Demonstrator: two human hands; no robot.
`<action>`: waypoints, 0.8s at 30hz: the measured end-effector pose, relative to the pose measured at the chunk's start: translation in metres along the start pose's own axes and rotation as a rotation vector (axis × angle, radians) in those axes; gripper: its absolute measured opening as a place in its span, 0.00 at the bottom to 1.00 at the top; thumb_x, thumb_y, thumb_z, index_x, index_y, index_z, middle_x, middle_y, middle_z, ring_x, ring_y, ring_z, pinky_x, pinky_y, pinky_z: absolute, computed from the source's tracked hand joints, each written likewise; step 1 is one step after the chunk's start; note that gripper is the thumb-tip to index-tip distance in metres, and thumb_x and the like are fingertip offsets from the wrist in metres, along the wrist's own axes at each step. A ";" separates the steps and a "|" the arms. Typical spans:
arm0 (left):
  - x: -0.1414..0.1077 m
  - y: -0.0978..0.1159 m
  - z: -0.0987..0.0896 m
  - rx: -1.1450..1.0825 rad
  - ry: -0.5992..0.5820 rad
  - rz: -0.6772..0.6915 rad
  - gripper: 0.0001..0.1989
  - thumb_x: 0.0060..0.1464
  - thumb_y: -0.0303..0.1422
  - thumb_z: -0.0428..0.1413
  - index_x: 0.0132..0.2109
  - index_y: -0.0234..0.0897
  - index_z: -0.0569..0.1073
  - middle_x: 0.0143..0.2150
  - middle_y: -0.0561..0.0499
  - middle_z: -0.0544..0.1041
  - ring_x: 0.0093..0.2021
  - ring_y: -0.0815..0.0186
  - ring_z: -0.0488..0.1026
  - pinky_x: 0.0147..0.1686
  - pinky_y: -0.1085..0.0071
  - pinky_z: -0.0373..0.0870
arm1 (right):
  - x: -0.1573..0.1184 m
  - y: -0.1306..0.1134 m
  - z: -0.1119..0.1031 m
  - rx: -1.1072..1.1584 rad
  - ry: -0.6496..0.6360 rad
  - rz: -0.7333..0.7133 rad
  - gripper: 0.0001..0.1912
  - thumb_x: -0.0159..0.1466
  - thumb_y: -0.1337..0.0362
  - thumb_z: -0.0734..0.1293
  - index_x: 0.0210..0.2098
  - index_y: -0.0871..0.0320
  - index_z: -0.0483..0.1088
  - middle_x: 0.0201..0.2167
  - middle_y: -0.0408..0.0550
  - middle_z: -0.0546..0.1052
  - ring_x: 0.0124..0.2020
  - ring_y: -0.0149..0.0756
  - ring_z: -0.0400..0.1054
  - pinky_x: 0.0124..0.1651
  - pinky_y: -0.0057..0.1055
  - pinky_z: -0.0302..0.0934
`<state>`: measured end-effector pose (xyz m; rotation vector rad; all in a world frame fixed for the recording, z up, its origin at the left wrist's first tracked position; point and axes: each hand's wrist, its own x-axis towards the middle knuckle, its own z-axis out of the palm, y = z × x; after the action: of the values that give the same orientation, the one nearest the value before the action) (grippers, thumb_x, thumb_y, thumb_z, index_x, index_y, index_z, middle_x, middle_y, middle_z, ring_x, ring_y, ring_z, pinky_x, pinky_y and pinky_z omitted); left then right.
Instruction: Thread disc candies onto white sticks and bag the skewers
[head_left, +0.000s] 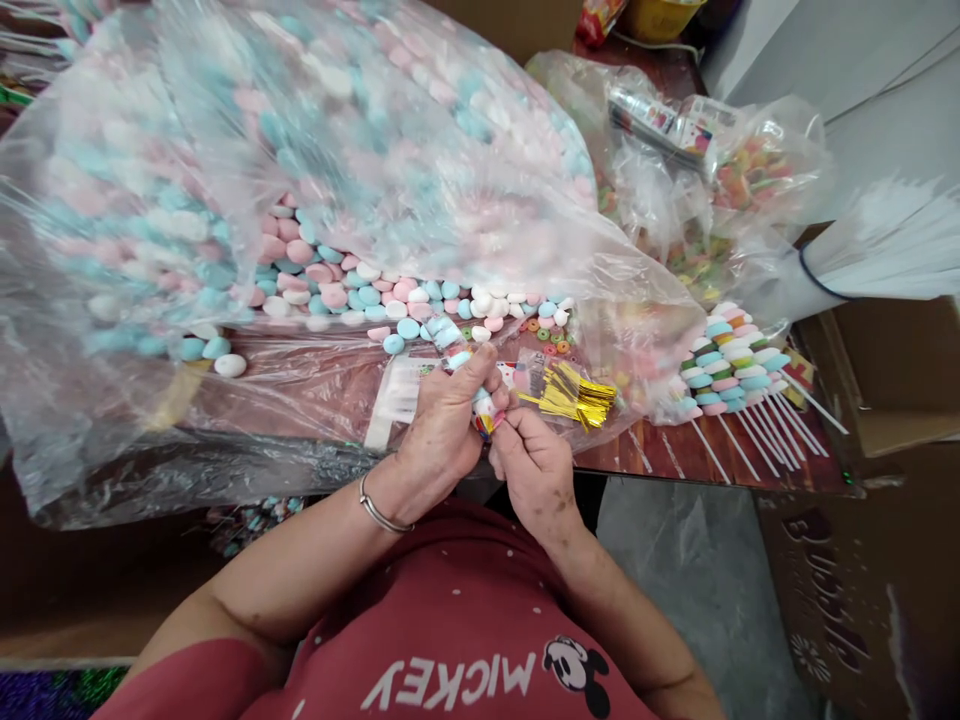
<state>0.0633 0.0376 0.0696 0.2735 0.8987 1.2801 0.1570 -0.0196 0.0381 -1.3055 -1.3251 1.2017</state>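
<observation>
My left hand is closed around a marshmallow skewer in a printed clear wrapper, whose top end sticks out above the thumb. At the wrapper's colourful lower end, the fingertips of my right hand are pinched together. Whether they also grip a tie or stick there is hidden. Just beyond my right hand lies a bundle of gold twist ties on a plastic packet. Loose pink, blue and white marshmallows spill toward my hands from a big clear bag.
Stacked marshmallow skewers lie at the right, their white sticks over the table edge. Behind them are bags of gummy rings and a bundle of white sticks. Cardboard boxes stand at the lower right.
</observation>
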 end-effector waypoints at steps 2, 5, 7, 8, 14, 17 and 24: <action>0.003 0.005 -0.001 -0.008 -0.014 0.042 0.19 0.47 0.36 0.69 0.26 0.36 0.64 0.19 0.60 0.65 0.17 0.77 0.64 0.19 0.78 0.64 | -0.003 -0.003 -0.005 -0.120 -0.018 -0.062 0.10 0.67 0.59 0.60 0.33 0.57 0.67 0.19 0.37 0.67 0.20 0.26 0.59 0.25 0.24 0.57; 0.005 0.010 -0.002 -0.043 -0.030 0.098 0.19 0.45 0.35 0.69 0.26 0.36 0.64 0.19 0.61 0.64 0.17 0.78 0.61 0.17 0.79 0.63 | -0.008 -0.004 -0.009 -0.361 -0.005 -0.219 0.09 0.68 0.63 0.59 0.37 0.58 0.70 0.23 0.41 0.72 0.23 0.28 0.65 0.29 0.25 0.59; 0.004 0.009 -0.001 -0.059 -0.062 0.094 0.20 0.43 0.35 0.70 0.28 0.36 0.65 0.19 0.62 0.63 0.16 0.78 0.59 0.16 0.80 0.60 | -0.009 -0.003 -0.008 -0.466 0.039 -0.312 0.11 0.69 0.65 0.58 0.33 0.57 0.70 0.23 0.42 0.73 0.23 0.28 0.65 0.29 0.25 0.59; 0.001 0.007 0.000 -0.058 -0.080 0.088 0.20 0.42 0.35 0.71 0.28 0.37 0.65 0.18 0.63 0.62 0.15 0.79 0.58 0.16 0.80 0.59 | -0.008 -0.002 -0.006 -0.495 0.064 -0.346 0.12 0.69 0.66 0.57 0.32 0.57 0.69 0.22 0.42 0.72 0.22 0.28 0.63 0.28 0.25 0.58; -0.012 -0.007 0.002 0.046 -0.119 0.181 0.19 0.43 0.39 0.70 0.27 0.36 0.67 0.18 0.60 0.66 0.20 0.74 0.67 0.28 0.75 0.71 | -0.004 -0.001 -0.001 -0.492 0.143 -0.398 0.12 0.67 0.67 0.57 0.27 0.56 0.65 0.18 0.38 0.68 0.18 0.26 0.58 0.23 0.24 0.54; -0.015 -0.011 -0.001 0.078 -0.144 0.180 0.16 0.44 0.39 0.70 0.28 0.36 0.71 0.19 0.58 0.69 0.26 0.69 0.73 0.33 0.74 0.72 | -0.004 -0.003 0.000 -0.446 0.164 -0.400 0.11 0.67 0.67 0.58 0.30 0.56 0.68 0.19 0.40 0.70 0.19 0.28 0.63 0.25 0.24 0.58; -0.015 -0.020 -0.010 0.223 -0.247 0.171 0.13 0.54 0.41 0.63 0.29 0.35 0.78 0.34 0.49 0.79 0.35 0.67 0.75 0.41 0.72 0.71 | -0.004 -0.002 0.004 -0.363 0.149 -0.325 0.14 0.68 0.64 0.57 0.28 0.55 0.68 0.19 0.40 0.69 0.20 0.29 0.62 0.24 0.25 0.58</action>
<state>0.0699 0.0149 0.0571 0.6827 0.8179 1.2698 0.1533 -0.0233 0.0400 -1.3329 -1.6203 0.6477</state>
